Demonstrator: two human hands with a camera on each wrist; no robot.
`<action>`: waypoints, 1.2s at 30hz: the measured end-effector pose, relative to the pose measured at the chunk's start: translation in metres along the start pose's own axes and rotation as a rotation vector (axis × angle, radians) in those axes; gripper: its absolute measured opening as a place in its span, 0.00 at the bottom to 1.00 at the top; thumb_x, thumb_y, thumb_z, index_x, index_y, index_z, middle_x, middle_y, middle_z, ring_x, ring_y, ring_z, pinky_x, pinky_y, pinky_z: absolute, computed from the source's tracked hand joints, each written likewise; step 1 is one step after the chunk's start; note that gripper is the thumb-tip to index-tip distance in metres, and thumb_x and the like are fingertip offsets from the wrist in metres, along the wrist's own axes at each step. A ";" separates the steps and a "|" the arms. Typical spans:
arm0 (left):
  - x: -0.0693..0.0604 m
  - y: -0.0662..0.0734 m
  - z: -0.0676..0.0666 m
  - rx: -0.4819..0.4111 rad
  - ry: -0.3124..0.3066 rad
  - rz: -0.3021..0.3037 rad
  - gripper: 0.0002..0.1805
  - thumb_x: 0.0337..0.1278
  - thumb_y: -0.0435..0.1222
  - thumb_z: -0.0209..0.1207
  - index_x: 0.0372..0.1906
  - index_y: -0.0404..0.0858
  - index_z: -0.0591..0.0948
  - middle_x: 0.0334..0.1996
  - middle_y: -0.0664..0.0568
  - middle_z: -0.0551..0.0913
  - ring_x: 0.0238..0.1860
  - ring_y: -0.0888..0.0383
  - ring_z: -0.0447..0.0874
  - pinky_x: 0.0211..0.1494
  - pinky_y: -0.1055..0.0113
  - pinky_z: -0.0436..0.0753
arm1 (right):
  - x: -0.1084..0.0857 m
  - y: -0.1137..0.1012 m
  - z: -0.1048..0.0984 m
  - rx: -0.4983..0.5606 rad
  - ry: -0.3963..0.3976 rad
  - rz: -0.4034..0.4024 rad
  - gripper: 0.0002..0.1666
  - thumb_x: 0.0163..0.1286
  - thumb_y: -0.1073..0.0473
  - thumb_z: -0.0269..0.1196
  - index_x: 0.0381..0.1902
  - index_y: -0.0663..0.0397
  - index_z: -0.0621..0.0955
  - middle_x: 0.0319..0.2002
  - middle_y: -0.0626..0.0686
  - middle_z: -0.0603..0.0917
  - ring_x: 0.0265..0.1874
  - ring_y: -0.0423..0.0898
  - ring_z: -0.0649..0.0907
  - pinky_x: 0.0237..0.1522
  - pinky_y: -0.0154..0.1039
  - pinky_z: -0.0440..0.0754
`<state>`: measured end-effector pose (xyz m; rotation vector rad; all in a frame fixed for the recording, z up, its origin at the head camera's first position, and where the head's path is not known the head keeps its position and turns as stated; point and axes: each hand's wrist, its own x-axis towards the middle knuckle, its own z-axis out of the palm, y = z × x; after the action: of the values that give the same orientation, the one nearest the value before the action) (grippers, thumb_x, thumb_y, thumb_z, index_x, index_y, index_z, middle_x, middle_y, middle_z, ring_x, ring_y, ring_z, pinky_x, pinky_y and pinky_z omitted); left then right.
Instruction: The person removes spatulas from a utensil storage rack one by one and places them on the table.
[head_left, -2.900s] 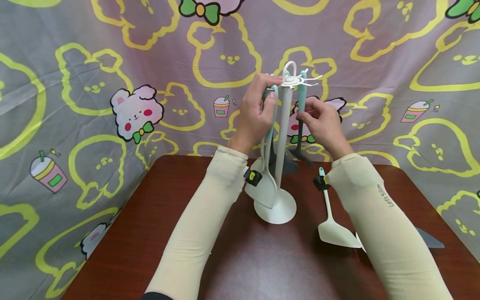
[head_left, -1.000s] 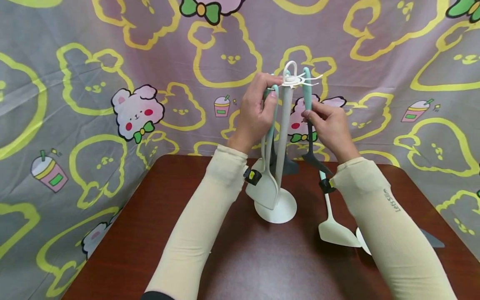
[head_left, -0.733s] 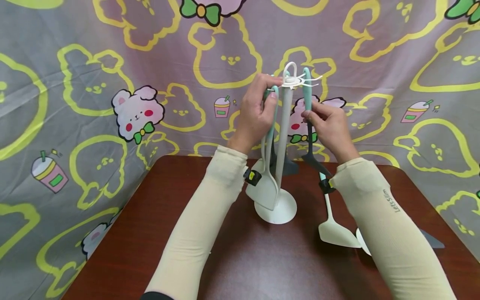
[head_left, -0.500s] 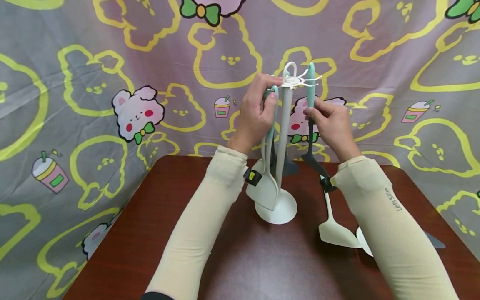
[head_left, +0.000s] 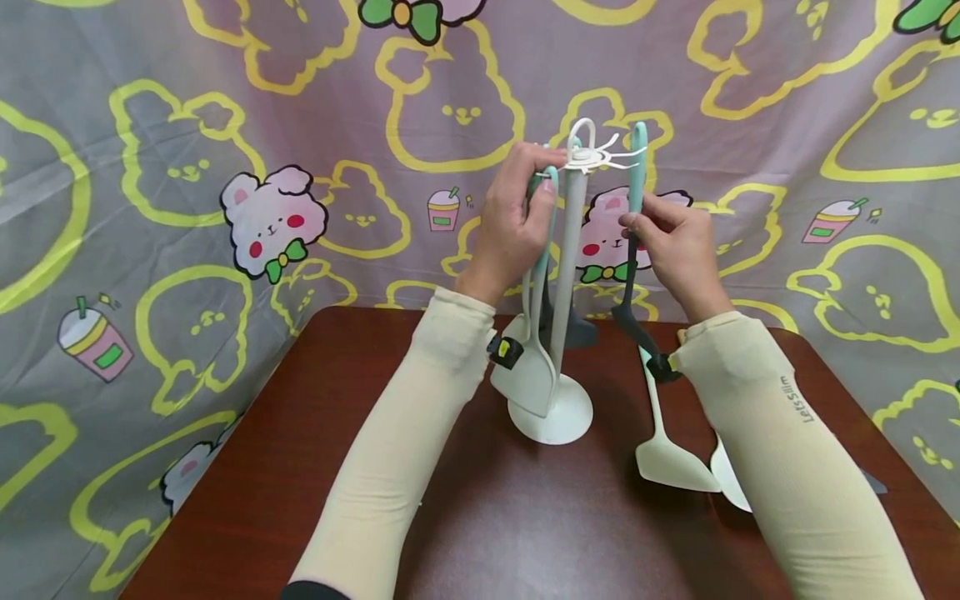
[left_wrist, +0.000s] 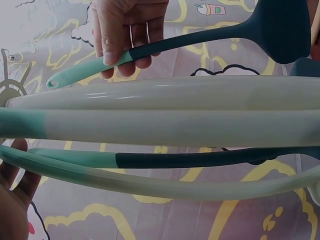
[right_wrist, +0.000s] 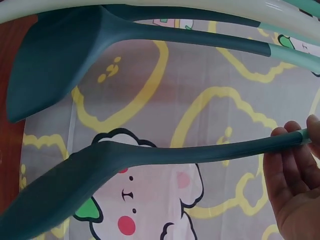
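My right hand [head_left: 678, 246] pinches a dark spatula with a mint handle [head_left: 637, 171] where handle and shaft meet; its top is beside the right-hand hooks of the white rack [head_left: 570, 267]. In the left wrist view the right hand [left_wrist: 131, 32] holds that dark spatula [left_wrist: 200, 37], its handle end apart from the rack's pole. My left hand [head_left: 513, 221] grips the top of the rack at its left, fingers curled around the hooks and hanging handles. White spatulas [head_left: 528, 379] hang below it, with dark utensils [head_left: 579, 332] behind the pole.
On the table [head_left: 480, 517], right of the rack's round base [head_left: 551, 425], lies a cream spatula [head_left: 675, 465]. A white utensil [head_left: 733, 479] lies beside it, partly under the right sleeve; a dark tip [head_left: 873, 482] shows farther right. A patterned cloth [head_left: 360, 108] hangs behind.
The right hand and its dark spatula have moved right and slightly up, out from the rack's centre toward the hook tips. The left hand stays on the rack.
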<state>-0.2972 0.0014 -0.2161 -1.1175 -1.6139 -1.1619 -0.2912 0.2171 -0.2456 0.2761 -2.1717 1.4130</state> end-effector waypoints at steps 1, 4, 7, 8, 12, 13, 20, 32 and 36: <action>0.000 0.000 0.000 -0.002 0.000 -0.001 0.16 0.61 0.29 0.43 0.48 0.28 0.77 0.50 0.38 0.79 0.56 0.48 0.79 0.61 0.70 0.73 | 0.000 0.001 0.000 0.005 0.008 -0.005 0.20 0.67 0.55 0.66 0.55 0.55 0.84 0.31 0.36 0.85 0.30 0.28 0.85 0.38 0.20 0.80; 0.001 0.000 0.000 -0.006 0.000 -0.002 0.16 0.61 0.29 0.43 0.48 0.28 0.77 0.50 0.38 0.79 0.57 0.48 0.79 0.62 0.71 0.73 | 0.001 0.002 -0.001 0.019 0.029 -0.016 0.19 0.66 0.58 0.67 0.54 0.59 0.84 0.28 0.33 0.84 0.28 0.27 0.84 0.36 0.20 0.81; 0.001 0.000 0.000 -0.008 -0.002 -0.003 0.16 0.61 0.29 0.43 0.48 0.28 0.77 0.50 0.37 0.79 0.57 0.48 0.78 0.62 0.71 0.73 | 0.001 0.004 -0.003 0.029 0.043 -0.018 0.18 0.65 0.59 0.68 0.51 0.59 0.84 0.26 0.30 0.83 0.27 0.27 0.84 0.34 0.20 0.81; 0.001 0.000 0.000 -0.008 -0.002 -0.001 0.16 0.62 0.29 0.43 0.48 0.27 0.77 0.50 0.37 0.79 0.57 0.48 0.78 0.62 0.71 0.73 | 0.001 0.004 -0.004 0.030 0.047 -0.018 0.17 0.65 0.59 0.68 0.50 0.59 0.84 0.26 0.30 0.83 0.26 0.28 0.84 0.34 0.21 0.81; 0.002 0.000 -0.001 0.008 -0.003 -0.001 0.16 0.62 0.30 0.43 0.48 0.28 0.77 0.50 0.37 0.79 0.56 0.48 0.78 0.61 0.70 0.73 | 0.000 0.006 -0.006 0.025 0.056 -0.006 0.14 0.63 0.56 0.70 0.44 0.56 0.85 0.24 0.31 0.83 0.25 0.29 0.83 0.33 0.21 0.81; 0.002 0.000 -0.001 0.013 -0.003 0.000 0.16 0.62 0.30 0.43 0.48 0.28 0.77 0.50 0.37 0.79 0.56 0.49 0.78 0.61 0.70 0.73 | -0.001 0.007 -0.006 0.027 0.058 0.000 0.15 0.62 0.56 0.70 0.44 0.57 0.85 0.24 0.31 0.83 0.24 0.29 0.83 0.33 0.22 0.81; -0.001 -0.001 -0.002 0.024 0.004 -0.001 0.16 0.62 0.30 0.43 0.48 0.28 0.77 0.50 0.38 0.80 0.56 0.49 0.78 0.59 0.69 0.74 | -0.004 0.011 -0.008 -0.019 0.090 0.058 0.19 0.61 0.53 0.71 0.45 0.59 0.86 0.22 0.28 0.81 0.23 0.28 0.82 0.30 0.21 0.80; 0.001 -0.001 -0.001 0.009 -0.009 -0.017 0.16 0.62 0.30 0.43 0.49 0.28 0.77 0.51 0.38 0.79 0.57 0.49 0.78 0.61 0.71 0.73 | -0.005 0.025 -0.014 -0.146 0.061 0.259 0.30 0.61 0.41 0.68 0.54 0.55 0.85 0.22 0.23 0.80 0.24 0.27 0.82 0.31 0.22 0.81; -0.001 -0.002 -0.001 0.012 -0.006 -0.010 0.16 0.62 0.29 0.43 0.48 0.28 0.77 0.51 0.38 0.79 0.57 0.49 0.78 0.61 0.71 0.73 | -0.007 0.031 -0.012 -0.229 0.048 0.274 0.30 0.60 0.39 0.69 0.52 0.54 0.86 0.28 0.33 0.84 0.19 0.24 0.81 0.27 0.21 0.78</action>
<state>-0.2985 0.0000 -0.2170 -1.1080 -1.6306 -1.1551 -0.2951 0.2407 -0.2697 -0.1432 -2.3723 1.2760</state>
